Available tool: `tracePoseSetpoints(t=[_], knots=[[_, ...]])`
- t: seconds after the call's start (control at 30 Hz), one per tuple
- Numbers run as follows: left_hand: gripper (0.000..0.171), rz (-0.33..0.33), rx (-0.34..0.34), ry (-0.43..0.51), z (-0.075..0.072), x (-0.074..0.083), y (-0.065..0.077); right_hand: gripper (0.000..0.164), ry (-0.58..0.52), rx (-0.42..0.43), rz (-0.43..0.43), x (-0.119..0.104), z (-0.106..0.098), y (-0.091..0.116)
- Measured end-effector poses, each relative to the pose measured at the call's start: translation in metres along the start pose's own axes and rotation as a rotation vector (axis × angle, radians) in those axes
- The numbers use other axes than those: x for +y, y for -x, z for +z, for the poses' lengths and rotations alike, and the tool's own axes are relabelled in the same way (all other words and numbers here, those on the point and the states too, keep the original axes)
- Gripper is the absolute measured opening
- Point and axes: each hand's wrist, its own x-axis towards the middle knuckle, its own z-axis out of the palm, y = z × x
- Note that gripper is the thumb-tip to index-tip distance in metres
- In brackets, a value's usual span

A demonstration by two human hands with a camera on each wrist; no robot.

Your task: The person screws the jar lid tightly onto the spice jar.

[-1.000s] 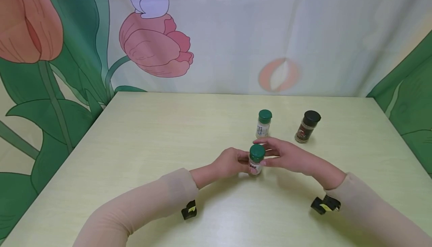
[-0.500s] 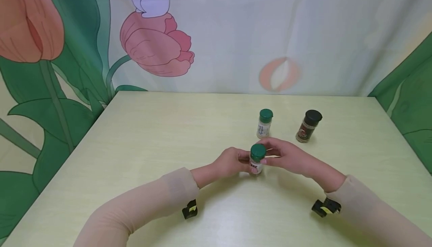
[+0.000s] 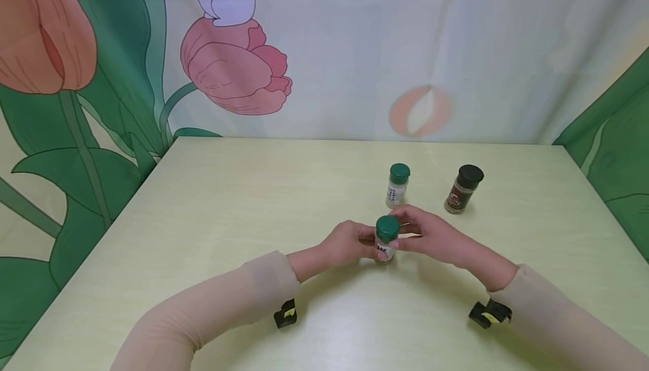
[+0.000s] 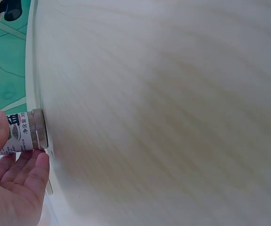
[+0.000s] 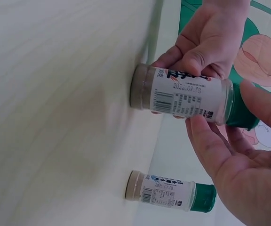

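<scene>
A spice jar [image 3: 387, 240] with a green cap and a white label stands upright on the table between both hands. My left hand [image 3: 350, 242] grips its lower body from the left, thumb at the front. In the left wrist view that thumb lies over the label of the jar [image 4: 20, 134], with the fingers behind. From the other side my right hand [image 3: 423, 233] holds the upper part. The right wrist view shows the right thumb against the green cap [image 5: 241, 106] and fingertips on the label. The cap sits on the jar.
Behind the hands stands a second green-capped spice jar [image 3: 397, 186]. A black-capped spice jar [image 3: 463, 190] with a dark label is to its right. The pale wooden table [image 3: 253, 191] ends at a printed curtain [image 3: 329, 50]. Small black cameras [image 3: 285, 314] hang under the wrists.
The hands and the jar between them stay almost still. My right fingers shift slightly around the jar's upper part; the other jars have not moved.
</scene>
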Motion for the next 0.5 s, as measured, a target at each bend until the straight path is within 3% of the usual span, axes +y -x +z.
tracePoseSetpoints(t=[0.27,0.5], knots=[[0.038,0.000,0.003,-0.022,0.0004,-0.0006,-0.0011,0.053,0.044,-0.105,-0.023,-0.0038,-0.0100,-0.0005],[0.038,0.009,0.004,-0.034,0.0003,-0.0012,-0.0013,0.043,0.068,-0.080,-0.033,-0.0032,-0.0084,-0.0018]])
